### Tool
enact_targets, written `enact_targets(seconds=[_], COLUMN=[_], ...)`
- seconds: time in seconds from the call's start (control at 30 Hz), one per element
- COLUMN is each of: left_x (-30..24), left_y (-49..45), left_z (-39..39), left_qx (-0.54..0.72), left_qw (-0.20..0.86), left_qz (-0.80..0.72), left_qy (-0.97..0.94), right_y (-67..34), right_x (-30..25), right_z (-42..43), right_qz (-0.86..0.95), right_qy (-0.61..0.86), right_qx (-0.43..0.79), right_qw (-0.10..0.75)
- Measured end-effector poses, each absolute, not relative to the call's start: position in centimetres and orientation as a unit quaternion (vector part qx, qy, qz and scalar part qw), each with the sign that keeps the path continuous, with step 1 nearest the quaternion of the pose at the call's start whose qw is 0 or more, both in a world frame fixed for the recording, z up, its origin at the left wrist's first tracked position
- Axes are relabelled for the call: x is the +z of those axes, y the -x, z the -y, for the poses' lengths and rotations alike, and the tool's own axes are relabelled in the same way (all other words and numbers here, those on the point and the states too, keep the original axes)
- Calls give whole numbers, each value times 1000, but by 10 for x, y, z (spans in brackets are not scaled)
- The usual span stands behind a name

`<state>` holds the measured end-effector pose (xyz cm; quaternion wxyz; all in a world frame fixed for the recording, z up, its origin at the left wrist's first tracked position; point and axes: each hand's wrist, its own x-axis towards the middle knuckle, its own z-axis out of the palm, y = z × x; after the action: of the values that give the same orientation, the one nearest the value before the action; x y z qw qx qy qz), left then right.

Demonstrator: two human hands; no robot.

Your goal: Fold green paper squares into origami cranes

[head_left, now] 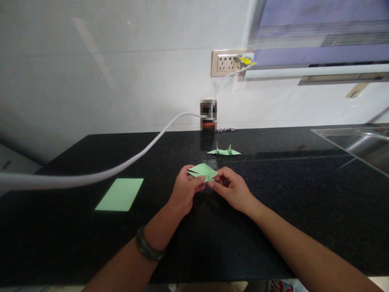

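Observation:
A partly folded piece of light green paper (204, 170) is held just above the black counter (273, 194) between both hands. My left hand (186, 190) pinches its left side, and a dark bracelet sits on that wrist. My right hand (231, 188) pinches its right edge with thumb and fingers closed. Behind them lies a finished green paper crane (224, 151) on the counter. A flat green paper sheet (120, 194) lies to the left.
A white cable (100, 173) crosses the counter from the left up to a wall socket (226, 63). A small blurred box (208, 115) stands against the wall. A steel sink (358, 146) is at the right.

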<state>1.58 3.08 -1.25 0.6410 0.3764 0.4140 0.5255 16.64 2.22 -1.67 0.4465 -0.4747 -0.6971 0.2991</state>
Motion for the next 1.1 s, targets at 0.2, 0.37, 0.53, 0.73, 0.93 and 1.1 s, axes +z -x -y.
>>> enact_targets(seconds=[0.2, 0.37, 0.53, 0.73, 0.93, 1.1], left_x=[-12, -15, -16, -16, -16, -14], left_y=[-15, -15, -17, -17, -17, -19], left_z=[-30, -31, -31, -30, -31, -31], left_qx=[479, 472, 490, 492, 500, 492], left_qw=[655, 649, 617, 591, 596, 593], left_qz=[-432, -448, -459, -461, -466, -470], left_qy=[-394, -393, -411, -443, -422, -429], right_y=[-168, -167, -166, -165, -165, -167], right_x=[-17, -18, -20, -19, -19, -21], right_z=[-25, -24, -23, -23, -23, -24], right_qz=[703, 711, 714, 708, 701, 703], right_qy=[469, 470, 473, 468, 482, 482], right_qx=[280, 266, 267, 263, 251, 241], right_qw=[455, 450, 441, 458, 461, 463])
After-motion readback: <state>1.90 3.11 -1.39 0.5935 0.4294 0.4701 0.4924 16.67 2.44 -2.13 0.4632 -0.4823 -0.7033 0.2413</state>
